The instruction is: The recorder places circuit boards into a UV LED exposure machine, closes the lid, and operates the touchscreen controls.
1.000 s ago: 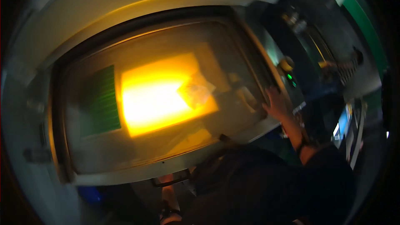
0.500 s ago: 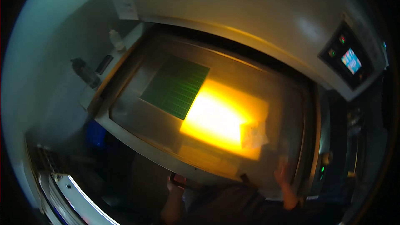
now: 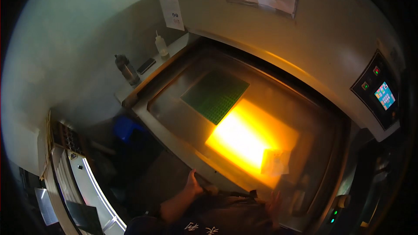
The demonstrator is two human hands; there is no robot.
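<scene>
My left hand (image 3: pixel 193 186) is at the front edge of the wide metal-framed bed (image 3: pixel 178 152), thumb stretched upward and apart. Its other fingers are partly hidden in shadow, and I see nothing held in it. Dim and blurred, my right hand (image 3: pixel 273 204) rests at the bed's near right part, fingers pointing up and seemingly spread, nothing in them. On the bed lies a green circuit board panel (image 3: pixel 213 95) with rows of small patterns. Beside it a yellow rectangle (image 3: pixel 244 135) glows brightly. A small pale, see-through sheet (image 3: pixel 275 162) overlaps the glow's near right part.
Left of the bed, a ledge carries a dark bottle (image 3: pixel 126 69), a phone-like black slab (image 3: pixel 146 65) and a white squeeze bottle (image 3: pixel 161 46). A control panel with a lit screen (image 3: pixel 385 96) is at the right. Below the bed's left corner sits a blue object (image 3: pixel 126 129).
The view has shifted, so the bed appears further right and lower. My left hand, earlier around a dark handle at the front edge, now shows its thumb raised. My right hand appears lower.
</scene>
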